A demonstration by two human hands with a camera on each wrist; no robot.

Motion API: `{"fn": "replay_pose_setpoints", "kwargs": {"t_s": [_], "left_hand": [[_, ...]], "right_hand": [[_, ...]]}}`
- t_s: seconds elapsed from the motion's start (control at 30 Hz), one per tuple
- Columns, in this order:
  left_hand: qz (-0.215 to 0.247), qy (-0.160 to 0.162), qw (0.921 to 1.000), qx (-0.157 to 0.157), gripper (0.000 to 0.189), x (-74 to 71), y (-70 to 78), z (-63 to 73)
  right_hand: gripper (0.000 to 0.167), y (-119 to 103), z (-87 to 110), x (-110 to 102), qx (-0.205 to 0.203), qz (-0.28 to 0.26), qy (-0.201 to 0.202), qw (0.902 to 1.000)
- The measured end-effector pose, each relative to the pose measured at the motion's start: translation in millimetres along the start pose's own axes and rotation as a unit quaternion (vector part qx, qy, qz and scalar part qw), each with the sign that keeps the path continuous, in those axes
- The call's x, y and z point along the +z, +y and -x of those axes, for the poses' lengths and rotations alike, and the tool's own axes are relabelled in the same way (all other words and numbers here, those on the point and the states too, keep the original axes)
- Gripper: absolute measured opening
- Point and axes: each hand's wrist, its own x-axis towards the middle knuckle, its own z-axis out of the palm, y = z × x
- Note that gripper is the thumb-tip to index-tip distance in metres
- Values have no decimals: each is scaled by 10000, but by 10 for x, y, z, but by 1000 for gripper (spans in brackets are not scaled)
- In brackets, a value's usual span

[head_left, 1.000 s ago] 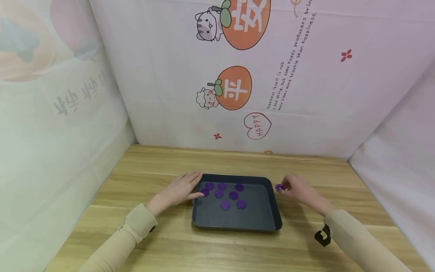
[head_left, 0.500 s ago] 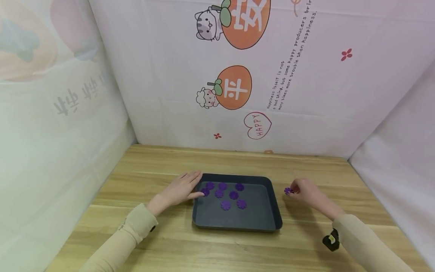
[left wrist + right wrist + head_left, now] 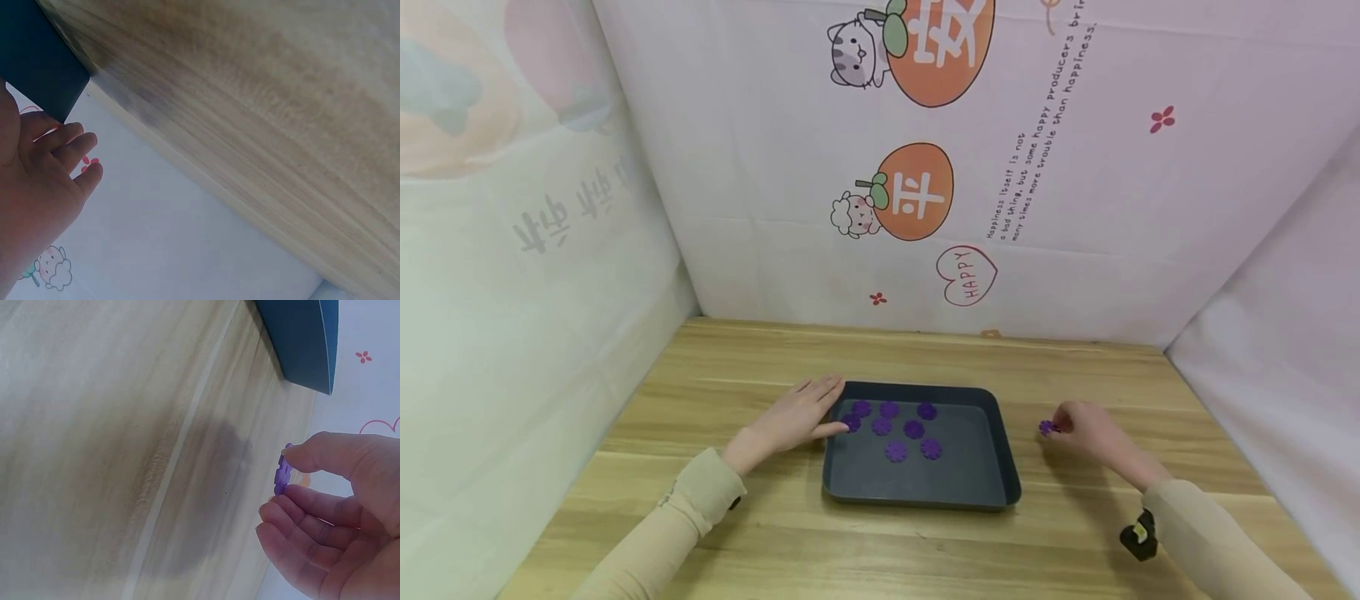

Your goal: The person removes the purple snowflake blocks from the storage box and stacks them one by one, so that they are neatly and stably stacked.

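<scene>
My left hand (image 3: 797, 415) rests at the far left corner of a dark grey rectangular tray (image 3: 917, 492). Its fingers look fairly straight, and the thumb reaches over the left rim. In the left wrist view, fingers (image 3: 72, 147) lie against the tray's outer corner (image 3: 44, 62). Several purple notched discs, like snowflake building pieces (image 3: 897, 451), lie flat in the tray's left and middle part. Right of the tray, my right hand (image 3: 1093, 432) pinches one more purple notched disc (image 3: 283, 473) between thumb and index finger, held edge-on above the table.
Wood-grain table (image 3: 760, 533) surrounds the tray. A printed white cloth (image 3: 775, 208) stands behind it, and plain white cloth (image 3: 1285, 333) closes the right side. A black wrist device (image 3: 1139, 537) hangs below the right sleeve.
My right hand, with the purple notched disc pinched, has moved rightward and slightly nearer, away from the tray. My left hand, the tray and the discs inside stay in place.
</scene>
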Motion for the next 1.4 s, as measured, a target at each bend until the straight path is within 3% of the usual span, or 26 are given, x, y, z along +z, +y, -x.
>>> {"fn": "replay_pose_setpoints", "kwargs": {"t_s": [0.73, 1.4], "left_hand": [[-42, 10, 10000, 35, 79, -2, -9, -3], [-165, 103, 9997, 117, 79, 12, -36, -12]], "right_hand": [[17, 83, 39, 48, 136, -11, -234, 9996], [18, 124, 37, 138, 52, 210, -156, 9996]]}}
